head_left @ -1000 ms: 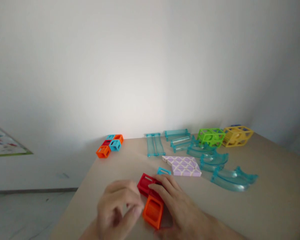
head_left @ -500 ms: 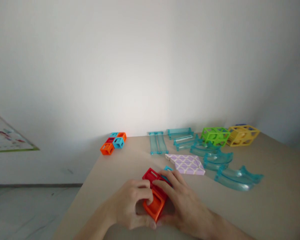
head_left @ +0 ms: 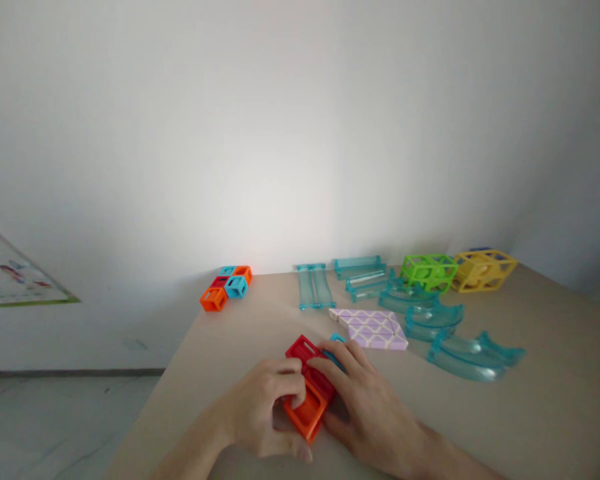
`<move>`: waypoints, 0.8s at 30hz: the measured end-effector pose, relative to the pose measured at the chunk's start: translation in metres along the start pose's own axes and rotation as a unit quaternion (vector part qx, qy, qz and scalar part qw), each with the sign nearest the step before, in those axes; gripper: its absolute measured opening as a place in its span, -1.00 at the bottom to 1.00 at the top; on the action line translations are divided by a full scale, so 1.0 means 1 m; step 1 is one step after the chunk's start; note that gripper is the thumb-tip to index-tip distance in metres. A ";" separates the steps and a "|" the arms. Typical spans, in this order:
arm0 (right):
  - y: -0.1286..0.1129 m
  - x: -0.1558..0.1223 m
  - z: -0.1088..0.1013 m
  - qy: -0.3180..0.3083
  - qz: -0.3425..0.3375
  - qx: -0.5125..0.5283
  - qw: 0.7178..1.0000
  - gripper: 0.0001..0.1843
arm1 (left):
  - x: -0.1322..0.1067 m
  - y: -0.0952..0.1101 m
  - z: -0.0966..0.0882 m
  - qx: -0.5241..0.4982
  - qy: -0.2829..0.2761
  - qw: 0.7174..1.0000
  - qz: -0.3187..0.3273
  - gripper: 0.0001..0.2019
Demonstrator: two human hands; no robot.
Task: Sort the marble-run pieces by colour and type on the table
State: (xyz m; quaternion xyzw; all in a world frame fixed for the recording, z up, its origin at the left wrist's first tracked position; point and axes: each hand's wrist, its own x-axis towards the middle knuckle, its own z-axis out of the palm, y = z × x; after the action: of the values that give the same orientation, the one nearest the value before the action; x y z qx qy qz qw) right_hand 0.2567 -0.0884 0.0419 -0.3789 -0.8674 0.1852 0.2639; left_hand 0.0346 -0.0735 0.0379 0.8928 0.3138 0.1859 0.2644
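Observation:
An orange frame block lies on the beige table near its front edge, joined end to end with a red frame block behind it. My left hand is closed on the orange block from the left, thumb and fingers curled round its edge. My right hand grips the red block from the right, fingers bent over its top. A small cyan frame piece peeks out just behind my right fingers.
A cluster of orange, cyan and red cubes sits at the table's far left corner. Clear teal track pieces, curved teal ramps, a lilac patterned tile, a green cage cube and a yellow one lie behind.
My left hand has moved in from the left and closed on the orange block. The two blocks have been pressed closer together and sit flatter between my hands.

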 end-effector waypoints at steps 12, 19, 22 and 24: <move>0.003 -0.002 0.001 0.002 0.015 -0.004 1.000 -0.42 | -0.002 -0.008 0.000 -0.101 0.114 0.988 -0.005 -0.56; 0.000 -0.005 -0.005 -0.033 -0.036 0.074 0.996 -0.51 | 0.004 -0.007 -0.009 -0.048 0.187 0.980 -0.057 -0.81; 0.000 -0.005 -0.006 -0.063 -0.082 0.092 0.990 -0.55 | 0.004 -0.008 -0.009 -0.080 0.164 0.982 -0.052 -0.75; 0.002 -0.003 -0.006 -0.073 -0.110 0.080 0.988 -0.60 | 0.003 -0.012 -0.009 -0.101 0.158 0.981 -0.057 -0.72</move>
State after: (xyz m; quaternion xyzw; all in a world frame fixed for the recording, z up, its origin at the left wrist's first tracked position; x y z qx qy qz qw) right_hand 0.2631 -0.0890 0.0452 -0.2443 -0.9030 0.2512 0.2485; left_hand 0.0271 -0.0603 0.0385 0.8016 0.3817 0.3402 0.3099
